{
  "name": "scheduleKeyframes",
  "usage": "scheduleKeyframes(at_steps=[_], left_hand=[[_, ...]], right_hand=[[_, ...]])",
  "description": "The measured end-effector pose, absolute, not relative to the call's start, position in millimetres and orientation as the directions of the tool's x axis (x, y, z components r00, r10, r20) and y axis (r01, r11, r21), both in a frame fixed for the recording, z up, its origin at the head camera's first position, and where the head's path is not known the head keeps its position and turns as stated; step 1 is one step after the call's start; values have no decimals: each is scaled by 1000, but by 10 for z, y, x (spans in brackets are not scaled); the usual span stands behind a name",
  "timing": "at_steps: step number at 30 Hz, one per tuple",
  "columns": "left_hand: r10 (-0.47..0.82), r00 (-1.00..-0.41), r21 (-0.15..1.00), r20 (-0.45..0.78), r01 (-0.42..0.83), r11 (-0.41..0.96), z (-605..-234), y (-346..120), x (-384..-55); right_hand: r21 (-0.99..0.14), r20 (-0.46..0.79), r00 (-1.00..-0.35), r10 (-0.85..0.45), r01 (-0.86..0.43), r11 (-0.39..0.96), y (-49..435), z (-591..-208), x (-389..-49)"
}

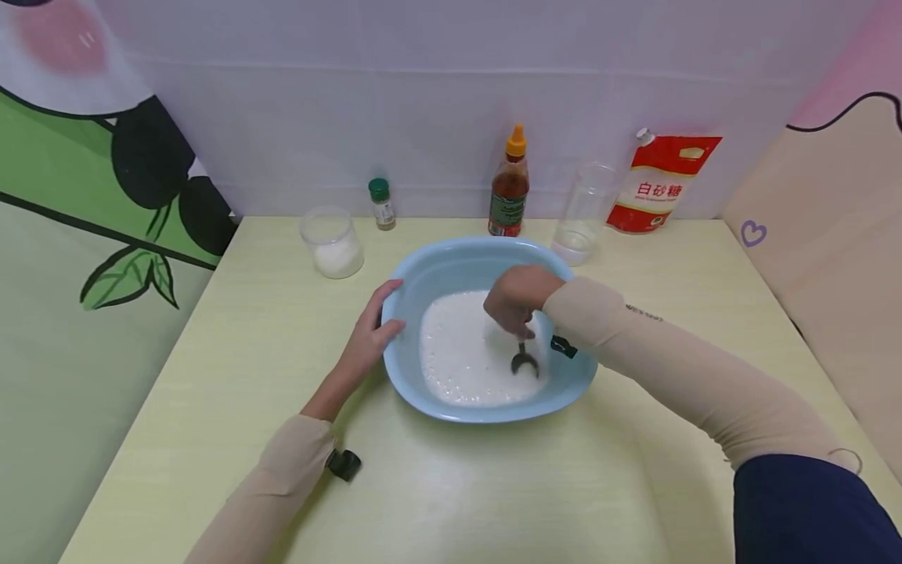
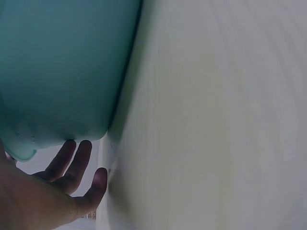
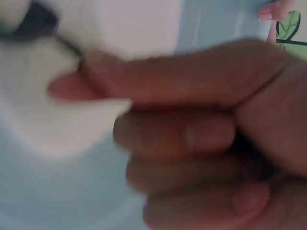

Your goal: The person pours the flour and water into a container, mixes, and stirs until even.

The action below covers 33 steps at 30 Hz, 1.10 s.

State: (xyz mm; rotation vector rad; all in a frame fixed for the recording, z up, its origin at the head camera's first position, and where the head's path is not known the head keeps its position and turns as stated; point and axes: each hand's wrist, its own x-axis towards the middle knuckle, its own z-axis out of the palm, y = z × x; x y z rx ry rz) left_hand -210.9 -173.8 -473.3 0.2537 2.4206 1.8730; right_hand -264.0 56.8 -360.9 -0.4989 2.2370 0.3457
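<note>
A light blue basin (image 1: 405, 368) stands mid-table in the head view, holding a milky white liquid (image 1: 458, 345) with small bubbles. My left hand (image 1: 368, 337) grips its left rim, thumb over the edge. In the left wrist view, that hand's fingers (image 2: 79, 160) curve up against the basin's outer wall (image 2: 62, 72). Above the liquid, my right hand (image 1: 517, 296) pinches the thin handle of a metal spoon (image 1: 524, 362). The spoon's bowl is at the liquid's surface. Thumb and forefinger hold the handle in the right wrist view, the other fingers curled; the spoon (image 3: 38, 19) looks blurred there.
Behind the basin stand a glass of white granules (image 1: 337, 254), a small green-capped jar (image 1: 382, 205), a sauce bottle with an orange tip (image 1: 509, 192), a tall clear glass (image 1: 581, 215) and a red-and-white sugar pouch (image 1: 655, 188). A pale cloth backdrop (image 1: 423, 117) hangs behind the table (image 1: 458, 486).
</note>
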Motion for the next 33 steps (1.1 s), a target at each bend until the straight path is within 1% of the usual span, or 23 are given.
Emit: scheduleKeyframes(at_steps=[2,3,5,6,8,10,14,17,20,23,25,27,29,31,32,33], left_hand=[[176,-983,966,47,89,241,-4731,-1732,-2113],[178,-983,967,48,91,238,-4725,-1729,-2113],[179,-982,967,53,95,235,-4721,-1730,-2115],[179,-982,967,56,98,234,-4719,-1730,-2117],[180,-981,966,65,107,235,-4716,-1733,-2121],[181,-981,966,72,114,233,-4718,-1738,-2130],[181,-981,968,74,114,225,-4714,-1747,-2132],[182,-981,968,64,106,228,-4711,-1748,-2127],[183,-981,965,57,101,242,-4711,-1738,-2129],[187,-981,966,49,94,239,-4721,-1728,-2134],[186,-982,968,45,89,234,-4729,-1723,-2134],[190,-981,969,44,88,230,-4728,-1718,-2133],[192,-980,971,44,88,224,-4721,-1716,-2129],[193,-980,971,44,87,221,-4711,-1717,-2127],[193,-980,971,43,86,222,-4707,-1720,-2127],[191,-981,971,43,86,221,-4702,-1723,-2128]], right_hand=[[16,-832,-450,-324,-603,798,501,-3661,-2684],[-50,-847,-398,-353,-601,798,474,-3690,-2699],[-186,-837,-334,-433,-571,800,419,-3741,-2707],[-234,-818,-330,-472,-559,796,391,-3762,-2704],[-283,-767,-370,-524,-539,794,335,-3785,-2683],[-293,-704,-437,-560,-540,789,280,-3785,-2650],[-189,-580,-581,-571,-586,788,195,-3764,-2597],[-87,-495,-664,-560,-603,793,173,-3766,-2581],[-22,-407,-730,-549,-594,804,189,-3783,-2583],[16,-304,-773,-557,-589,808,241,-3789,-2592],[67,-259,-795,-548,-581,811,293,-3780,-2602],[141,-252,-821,-512,-555,820,355,-3754,-2608],[249,-292,-850,-438,-510,823,419,-3719,-2611],[340,-339,-863,-375,-484,806,487,-3676,-2609],[338,-346,-863,-368,-480,809,539,-3645,-2593],[275,-367,-873,-321,-432,859,587,-3618,-2579]])
